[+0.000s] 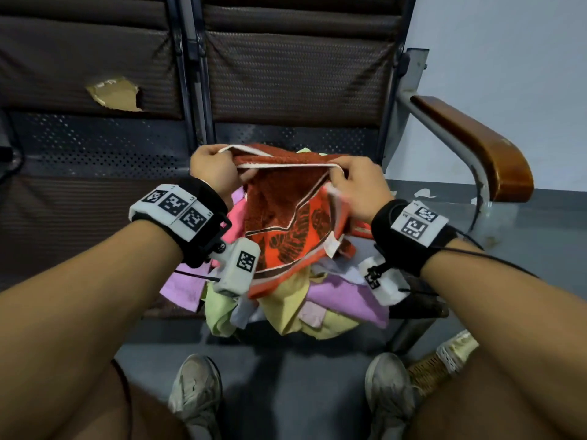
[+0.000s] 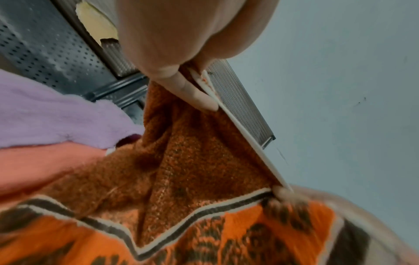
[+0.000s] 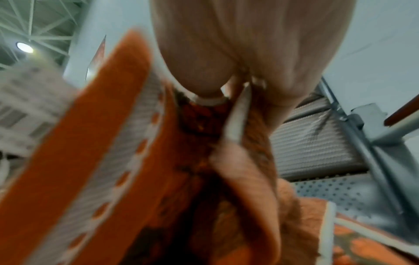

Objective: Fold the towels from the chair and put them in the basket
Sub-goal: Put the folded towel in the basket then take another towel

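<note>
An orange towel (image 1: 282,214) with a brown leaf print and white edging hangs between both hands above the chair seat. My left hand (image 1: 213,168) pinches its white top edge at the left corner; the left wrist view shows the fingers (image 2: 181,84) curled round that hem over the orange towel (image 2: 192,161). My right hand (image 1: 355,182) grips the same edge at the right, and the right wrist view shows the orange towel (image 3: 113,143) bunched under that hand (image 3: 238,86). Below lies a pile of towels (image 1: 301,306) in pink, lilac, yellow and green. A woven basket (image 1: 441,366) peeks out by my right leg.
The chair (image 1: 292,74) has a dark padded back and a wooden armrest (image 1: 476,144) on the right, with a metal frame beneath. A second seat with torn padding (image 1: 116,93) stands to the left. My two shoes (image 1: 197,395) rest on the grey floor below the seat.
</note>
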